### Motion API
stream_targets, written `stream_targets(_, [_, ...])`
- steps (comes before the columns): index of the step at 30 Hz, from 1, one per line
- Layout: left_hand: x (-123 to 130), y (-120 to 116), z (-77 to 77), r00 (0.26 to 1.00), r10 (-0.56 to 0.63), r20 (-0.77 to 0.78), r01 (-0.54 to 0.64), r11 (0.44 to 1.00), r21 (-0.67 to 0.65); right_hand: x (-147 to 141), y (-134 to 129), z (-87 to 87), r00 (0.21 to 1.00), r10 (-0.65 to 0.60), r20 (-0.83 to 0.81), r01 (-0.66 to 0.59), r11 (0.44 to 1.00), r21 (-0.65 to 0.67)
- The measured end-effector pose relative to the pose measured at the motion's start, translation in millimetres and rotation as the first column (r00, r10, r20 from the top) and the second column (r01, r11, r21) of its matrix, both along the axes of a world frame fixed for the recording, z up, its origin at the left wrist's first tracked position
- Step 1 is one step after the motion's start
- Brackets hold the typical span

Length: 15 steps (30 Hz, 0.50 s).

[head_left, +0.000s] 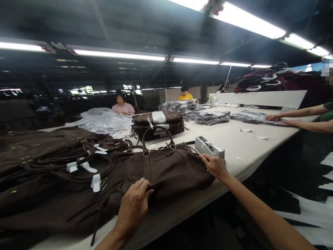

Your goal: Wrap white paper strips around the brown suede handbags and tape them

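Bag (169,168) lies on counter (240,142); my left hand (135,199) and right hand (215,167) each pinch its fabric, grips closed.

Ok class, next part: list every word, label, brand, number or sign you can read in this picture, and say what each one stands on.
No text can be read anywhere.
White tags by the handles: no writing can be made out.
White band on the stacked bags: none legible.
Tape dispenser: no brand readable.
Plastic-wrapped packs: too small and shiny to tell.
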<state>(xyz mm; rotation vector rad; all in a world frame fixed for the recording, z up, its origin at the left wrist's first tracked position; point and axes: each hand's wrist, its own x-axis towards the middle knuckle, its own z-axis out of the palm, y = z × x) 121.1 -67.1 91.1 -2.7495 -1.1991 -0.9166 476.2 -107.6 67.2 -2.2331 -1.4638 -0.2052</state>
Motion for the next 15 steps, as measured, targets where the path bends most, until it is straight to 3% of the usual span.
stream_targets(3, [5.4, 11.9, 28.5, 0.999, 0.023, -0.036, -0.027, 0.989, -0.143, 2.4, -18.0, 7.1, 0.993, 0.074, 0.094, -0.083, 0.992, 0.092])
stream_targets(6, [7.2, 25.9, 45.7, 0.999, -0.011, -0.037, 0.0, 0.955, -0.297, -7.0, -30.0, 31.3, 0.941, 0.289, 0.177, -0.318, 0.934, 0.162])
stream_targets(10, [6.1, 37.9, 55.5, 0.998, -0.06, -0.037, 0.044, 0.939, -0.342, -32.5, -20.8, 58.8, 0.781, 0.624, 0.032, -0.624, 0.781, -0.023])
stream_targets(13, [4.0, 41.2, 57.0, 0.996, -0.051, -0.067, 0.026, 0.944, -0.329, -47.3, -2.3, 61.0, 0.715, 0.694, -0.082, -0.699, 0.708, -0.104])
stream_targets(15, [3.2, 41.5, 54.4, 0.995, -0.03, -0.094, -0.001, 0.949, -0.315, -53.3, 8.4, 54.3, 0.701, 0.711, -0.048, -0.711, 0.693, -0.116])
